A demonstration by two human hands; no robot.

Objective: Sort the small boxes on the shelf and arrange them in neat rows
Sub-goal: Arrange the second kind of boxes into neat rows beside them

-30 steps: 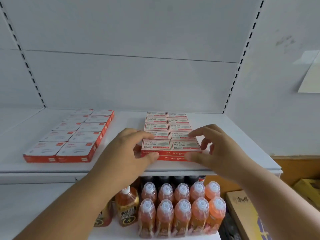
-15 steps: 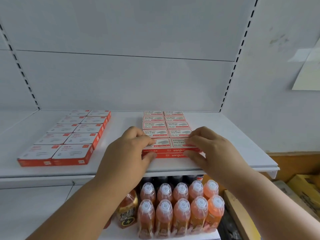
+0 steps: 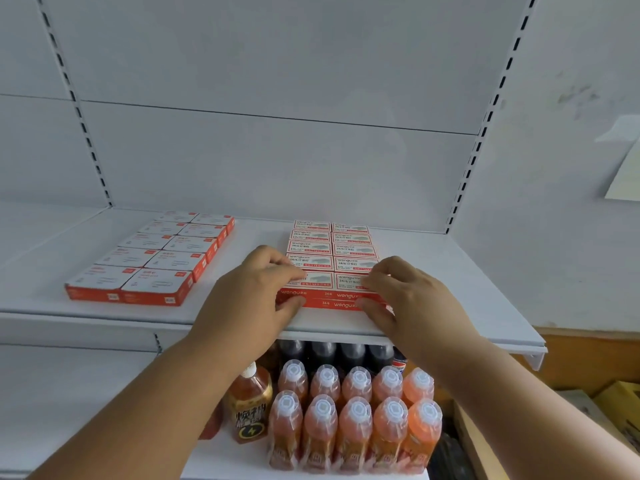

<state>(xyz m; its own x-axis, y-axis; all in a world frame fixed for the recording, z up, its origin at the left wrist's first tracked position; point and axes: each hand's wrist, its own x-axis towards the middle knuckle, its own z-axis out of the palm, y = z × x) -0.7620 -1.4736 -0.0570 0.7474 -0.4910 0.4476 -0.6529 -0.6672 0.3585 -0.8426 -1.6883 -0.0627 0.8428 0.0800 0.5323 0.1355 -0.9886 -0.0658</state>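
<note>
My right hand (image 3: 412, 299) has slid in closer, so now both my hands pinch the front staple boxes (image 3: 334, 289) from each side. My left hand (image 3: 256, 299) grips too. The rows look nearly straight. Behind my fingers, the boxes fill the shelf (image 3: 242, 317).

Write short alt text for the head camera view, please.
Two hands, left hand and right hand, grip the front corners of a block of red staple boxes on a white shelf. Another block of red-and-white boxes lies to the left; orange drink bottles stand below.
</note>
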